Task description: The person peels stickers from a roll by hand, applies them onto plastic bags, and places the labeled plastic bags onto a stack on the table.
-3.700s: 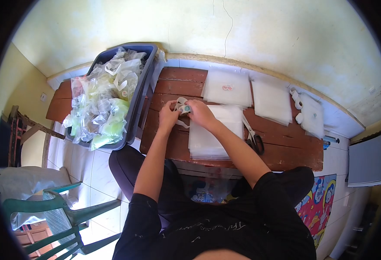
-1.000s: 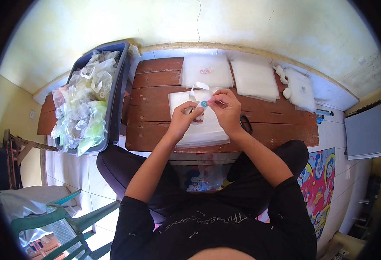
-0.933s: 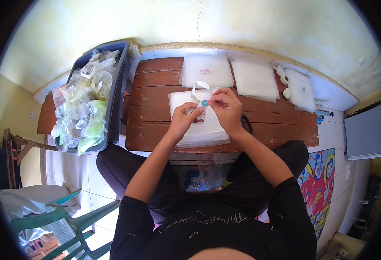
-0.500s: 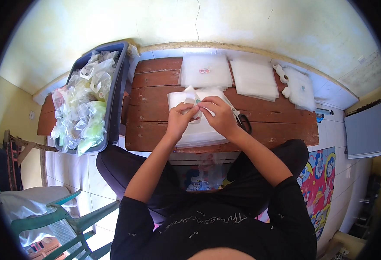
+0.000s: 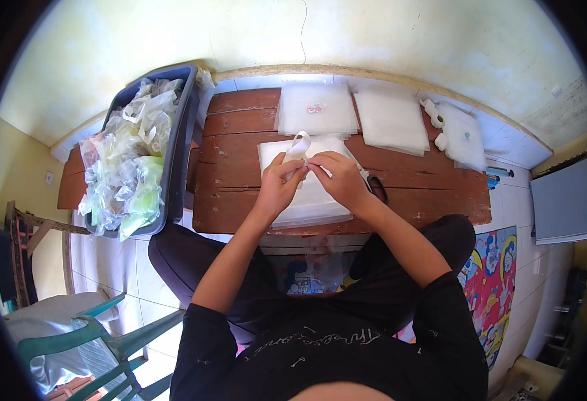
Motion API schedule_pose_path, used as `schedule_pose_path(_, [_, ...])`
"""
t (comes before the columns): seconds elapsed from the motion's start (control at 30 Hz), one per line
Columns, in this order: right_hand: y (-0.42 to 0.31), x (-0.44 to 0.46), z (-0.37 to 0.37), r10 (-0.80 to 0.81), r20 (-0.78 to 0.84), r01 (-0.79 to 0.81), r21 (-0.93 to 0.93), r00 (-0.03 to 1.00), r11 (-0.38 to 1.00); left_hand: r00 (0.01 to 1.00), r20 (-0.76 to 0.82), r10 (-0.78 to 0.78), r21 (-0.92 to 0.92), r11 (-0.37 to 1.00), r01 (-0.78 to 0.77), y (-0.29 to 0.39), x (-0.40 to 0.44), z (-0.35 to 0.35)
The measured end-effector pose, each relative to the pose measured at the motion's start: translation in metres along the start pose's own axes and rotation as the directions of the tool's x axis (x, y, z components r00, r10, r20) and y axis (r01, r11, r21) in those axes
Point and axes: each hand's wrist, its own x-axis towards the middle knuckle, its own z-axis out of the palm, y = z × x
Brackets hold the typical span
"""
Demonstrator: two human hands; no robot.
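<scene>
A white paper-like strip (image 5: 299,146) curls up in a loop above my left hand (image 5: 282,182), whose thumb and fingers are closed on it. My right hand (image 5: 335,176) is pinched, its fingertips meeting those of the left; whatever sits between them is too small to make out. Both hands are over a stack of clear plastic bags (image 5: 307,215) near the front edge of the wooden table (image 5: 233,177). Beside my right hand lie scissors, with a black handle (image 5: 377,190) showing and the rest partly hidden by the hand.
Further back lie a bag stack with a red print (image 5: 315,93), another stack (image 5: 392,120) and a smaller one (image 5: 466,137). White rolls (image 5: 432,112) sit between these. A dark tub (image 5: 190,100) full of plastic bags stands at left, with a green chair (image 5: 66,342) nearer.
The white strip has curled upward into a taller loop. A small greenish spot seen earlier at my fingertips no longer shows. My hands have barely moved.
</scene>
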Motion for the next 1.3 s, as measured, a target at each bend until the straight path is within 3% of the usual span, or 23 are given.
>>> schedule_pose_path(0.27, [0.000,-0.003,0.001,-0.201,0.027,0.202,-0.189,0.979,0.961,1.000,-0.013,0.027,0.050,0.998,-0.026,0.002,-0.001,0.001])
schedule_pose_path(0.7, [0.008,-0.001,-0.001,-0.168,0.042,0.171,-0.106,0.985,0.979,0.998,-0.019,0.059,0.089,0.994,-0.057,0.004,-0.002,0.002])
schedule_pose_path(0.93, [0.002,0.004,-0.003,0.071,-0.027,-0.069,0.063,0.997,0.996,0.998,-0.055,0.037,0.065,0.997,-0.033,0.005,0.001,0.000])
schedule_pose_path(1.0, [0.005,0.004,-0.002,0.113,-0.067,-0.105,0.116,0.991,0.988,0.991,-0.081,0.105,0.149,0.985,-0.092,0.005,0.001,-0.003])
schedule_pose_path(1.07, [0.009,0.003,-0.003,0.309,-0.023,-0.300,0.177,0.951,0.937,0.992,-0.086,0.094,0.176,0.981,-0.078,0.003,0.004,-0.009])
schedule_pose_path(1.23, [0.005,0.010,-0.011,0.443,0.017,-0.411,0.407,0.896,0.816,0.978,-0.155,0.140,0.278,0.956,-0.093,-0.002,0.015,-0.039])
schedule_pose_path(1.3, [0.009,0.009,-0.009,0.468,0.029,-0.423,0.478,0.883,0.770,0.962,-0.203,0.182,0.470,0.880,-0.067,-0.011,0.020,-0.055])
